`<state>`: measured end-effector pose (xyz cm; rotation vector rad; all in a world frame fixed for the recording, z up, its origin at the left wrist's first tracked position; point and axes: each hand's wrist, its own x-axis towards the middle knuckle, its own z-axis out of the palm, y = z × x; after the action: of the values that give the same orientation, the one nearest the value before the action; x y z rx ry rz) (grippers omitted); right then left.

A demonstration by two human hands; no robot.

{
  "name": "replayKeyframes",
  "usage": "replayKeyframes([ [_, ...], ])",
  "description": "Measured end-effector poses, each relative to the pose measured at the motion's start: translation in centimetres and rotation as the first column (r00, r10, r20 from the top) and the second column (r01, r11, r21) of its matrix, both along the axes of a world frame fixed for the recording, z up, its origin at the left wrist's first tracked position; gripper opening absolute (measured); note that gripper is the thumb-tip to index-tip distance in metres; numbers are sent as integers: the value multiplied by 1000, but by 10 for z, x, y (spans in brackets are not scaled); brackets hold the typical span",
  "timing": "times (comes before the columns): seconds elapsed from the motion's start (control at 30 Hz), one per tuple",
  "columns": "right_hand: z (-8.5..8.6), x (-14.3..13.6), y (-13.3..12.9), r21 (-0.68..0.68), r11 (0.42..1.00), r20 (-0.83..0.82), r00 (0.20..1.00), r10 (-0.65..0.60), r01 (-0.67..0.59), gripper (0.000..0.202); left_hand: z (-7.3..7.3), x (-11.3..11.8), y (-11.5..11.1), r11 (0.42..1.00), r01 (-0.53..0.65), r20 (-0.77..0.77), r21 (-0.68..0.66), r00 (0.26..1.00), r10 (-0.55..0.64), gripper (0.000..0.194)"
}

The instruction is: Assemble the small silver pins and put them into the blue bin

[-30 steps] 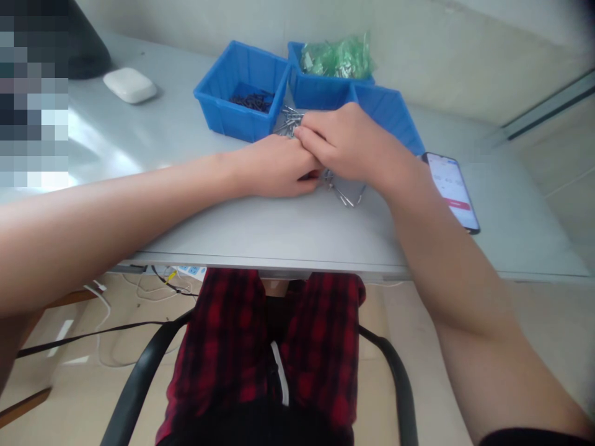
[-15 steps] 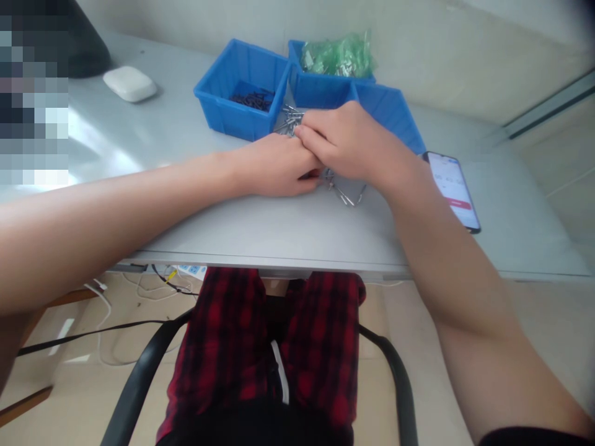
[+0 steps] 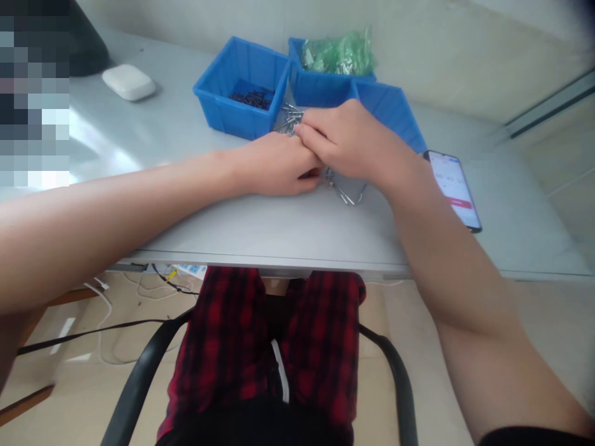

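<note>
My left hand [image 3: 279, 162] lies on the grey table, its fingers bent inward and mostly hidden. My right hand [image 3: 346, 139] rests against it from the right, fingers together and curled over the left fingers. Whatever the two hands hold, if anything, is covered. Slim silver metal pins [image 3: 290, 118] lie in a heap just beyond the hands. More silver pins [image 3: 344, 197] are on the table below my right hand, some set in a curved line.
A blue bin [image 3: 232, 118] with dark screws stands behind my left hand. Another blue bin [image 3: 316, 87] holds a green plastic bag [image 3: 339, 54]; a third blue bin [image 3: 390, 111] is partly behind my right hand. A phone [image 3: 454, 192] lies right, a white case [image 3: 129, 82] left.
</note>
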<state>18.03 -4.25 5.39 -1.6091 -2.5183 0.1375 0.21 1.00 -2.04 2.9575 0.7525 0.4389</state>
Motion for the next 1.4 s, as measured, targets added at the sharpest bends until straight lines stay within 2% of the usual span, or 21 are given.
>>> replayKeyframes([
  [0.23, 1, 1, 1, 7, 1000, 37, 999, 6, -6, 43, 3, 2, -1, 1000, -17, -39, -21, 999, 16, 42],
  [0.3, 2, -1, 1, 26, 1000, 80, 997, -11, 9, 42, 8, 3, -4, 999, -26, -69, -25, 997, 24, 41],
  [0.37, 5, -4, 0, -25, 1000, 138, 990, 12, -8, 38, 15, 4, -10, 997, -78, -148, -5, 986, 76, 40],
  [0.4, 6, -5, 0, -9, 1000, 147, 989, 12, -11, 36, 19, 4, -13, 995, -98, -185, 11, 978, 99, 42],
  [0.5, 10, -8, -2, 11, 1000, 173, 985, 3, -5, 36, 29, 2, -20, 998, -56, -196, 37, 979, 63, 54],
  [0.53, 10, -8, -2, 10, 1000, 172, 985, 6, -8, 37, 30, 1, -21, 998, -48, -201, 33, 978, 54, 52],
  [0.67, 8, -5, -2, 21, 1000, 140, 990, 10, -13, 38, 25, 2, -19, 997, -63, -197, 42, 978, 70, 49],
  [0.73, 4, -3, 1, 33, 999, 102, 995, 18, -22, 39, 19, 6, -15, 990, -141, -177, 0, 974, 139, 40],
  [0.9, -6, 1, 6, 137, 990, 18, 999, 44, -46, 46, 16, 12, -14, 978, -173, -78, -117, 983, 165, 43],
  [1.0, -6, 3, 8, 190, 982, -107, 994, 28, -8, 49, 20, 14, -17, 970, -192, 31, -147, 980, 199, 45],
  [1.07, -6, 4, 9, 217, 976, -196, 980, 41, 3, 51, 23, 15, -18, 961, -209, 127, -181, 964, 234, 40],
  [1.2, -7, 6, 10, 272, 962, -322, 943, 86, 5, 54, 25, 17, -17, 949, -194, 379, -250, 882, 280, 30],
  [1.3, -9, 7, 11, 259, 966, -359, 929, 87, 10, 49, 24, 18, -14, 951, -104, 552, -292, 793, 256, 27],
  [1.4, -11, 9, 12, 220, 975, -397, 914, 80, 10, 47, 21, 18, -9, 946, -34, 661, -322, 707, 251, 21],
])
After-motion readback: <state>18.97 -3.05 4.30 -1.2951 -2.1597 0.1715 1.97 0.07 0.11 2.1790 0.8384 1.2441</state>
